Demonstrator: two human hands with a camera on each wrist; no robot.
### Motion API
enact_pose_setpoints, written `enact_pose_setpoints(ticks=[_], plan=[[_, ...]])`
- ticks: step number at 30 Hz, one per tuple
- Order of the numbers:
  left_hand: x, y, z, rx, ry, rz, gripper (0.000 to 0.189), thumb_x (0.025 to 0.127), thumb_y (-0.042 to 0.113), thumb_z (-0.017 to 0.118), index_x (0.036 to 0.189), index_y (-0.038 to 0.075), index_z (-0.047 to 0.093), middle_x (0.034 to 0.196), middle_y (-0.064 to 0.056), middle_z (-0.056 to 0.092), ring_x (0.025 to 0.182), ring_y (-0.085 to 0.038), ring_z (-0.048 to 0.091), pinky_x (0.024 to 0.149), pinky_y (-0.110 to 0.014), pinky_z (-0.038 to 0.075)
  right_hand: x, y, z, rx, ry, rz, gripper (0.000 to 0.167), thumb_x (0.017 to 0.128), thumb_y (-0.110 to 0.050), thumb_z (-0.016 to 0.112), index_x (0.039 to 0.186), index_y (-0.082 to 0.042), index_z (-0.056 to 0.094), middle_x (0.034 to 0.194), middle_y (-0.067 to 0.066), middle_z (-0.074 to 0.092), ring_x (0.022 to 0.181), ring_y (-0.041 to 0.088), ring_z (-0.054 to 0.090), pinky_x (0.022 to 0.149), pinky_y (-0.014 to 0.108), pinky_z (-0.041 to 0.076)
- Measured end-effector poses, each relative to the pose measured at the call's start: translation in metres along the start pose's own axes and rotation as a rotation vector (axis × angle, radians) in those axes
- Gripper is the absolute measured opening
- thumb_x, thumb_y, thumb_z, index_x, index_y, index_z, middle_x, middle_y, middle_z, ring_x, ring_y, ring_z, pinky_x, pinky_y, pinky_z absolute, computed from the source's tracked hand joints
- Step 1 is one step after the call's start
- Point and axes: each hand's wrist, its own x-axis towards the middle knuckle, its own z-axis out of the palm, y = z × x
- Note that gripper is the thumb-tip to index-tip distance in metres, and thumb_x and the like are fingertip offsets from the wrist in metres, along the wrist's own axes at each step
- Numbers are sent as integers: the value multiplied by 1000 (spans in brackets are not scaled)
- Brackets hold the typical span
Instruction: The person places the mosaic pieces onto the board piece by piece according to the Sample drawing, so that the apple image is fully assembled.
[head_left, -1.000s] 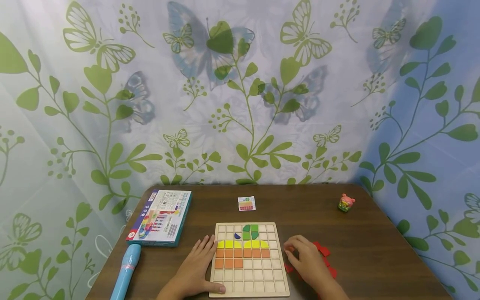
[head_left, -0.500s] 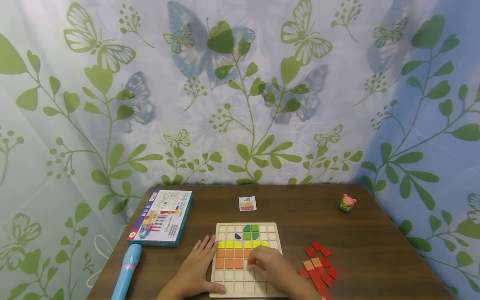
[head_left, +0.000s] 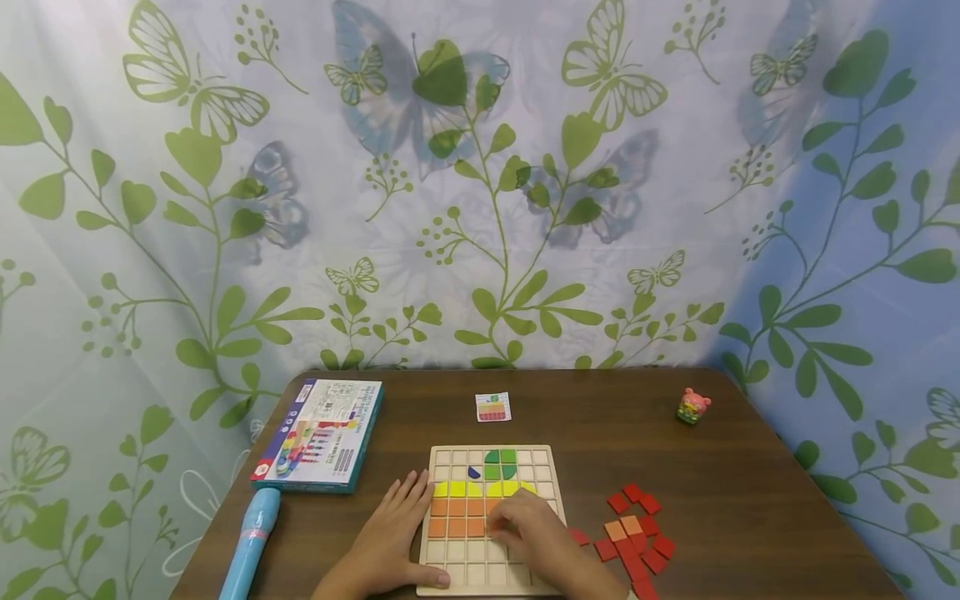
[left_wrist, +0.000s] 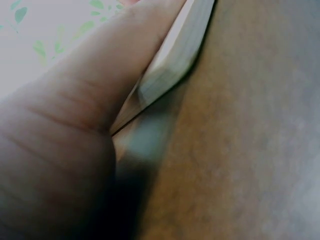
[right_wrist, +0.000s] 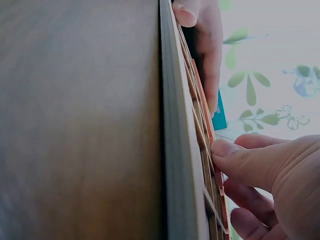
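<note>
A square wooden grid board lies on the table in the head view, bearing green, dark blue, yellow and orange pieces. My left hand rests along its left side, fingers straight, with the thumb on the lower left corner. Over the board's middle right, my right hand bends its fingers down beside the second row of orange tiles. In the right wrist view its thumb and forefinger pinch an orange tile at the grid. From above, the hand hides that tile and the cells under it.
Loose red tiles and a few orange ones lie right of the board. A small pattern card is behind it. A toy box and a blue microphone stand left, a pink-and-green figurine far right.
My right hand has moved left from the loose tiles onto the board, uncovering the pile. Over the last half second it has shifted only slightly. The left hand stays in place.
</note>
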Motion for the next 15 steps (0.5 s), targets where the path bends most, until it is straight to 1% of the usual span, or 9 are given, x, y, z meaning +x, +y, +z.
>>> enact_pose_setpoints(ticks=[5,7,10,13,15], plan=[[-1,-1,0,0,9,8,133,74,92,64,163,0,33,171,-20,20,157,-39,15,124,-61,12,0,-1,1,36,-1,69,24,80,1,89,92,-16,77,92,-13,73,88,3,61,77,25,56],[-1,-1,-1,3,8,8,132,74,92,63,163,-1,33,171,-20,20,157,-39,15,124,-61,12,0,-2,1,44,-2,84,24,80,1,89,92,-16,77,92,-12,73,89,4,62,77,26,56],[-1,0,-1,3,3,3,132,74,92,63,163,0,33,171,-20,20,157,-39,15,124,-60,12,-1,-3,1,52,10,76,27,79,4,90,94,-14,76,97,-8,74,93,6,65,80,26,58],[0,0,-1,6,-3,-1,132,74,92,63,164,0,33,171,-19,20,157,-39,15,124,-60,11,-2,-3,2,39,52,46,31,76,6,91,96,-12,75,101,-5,73,96,9,68,81,25,59],[0,0,-1,4,1,3,132,74,92,63,164,0,33,171,-20,20,157,-39,15,124,-60,12,-3,-2,2,32,83,38,33,75,6,92,98,-11,75,102,-5,73,96,11,69,79,25,59]])
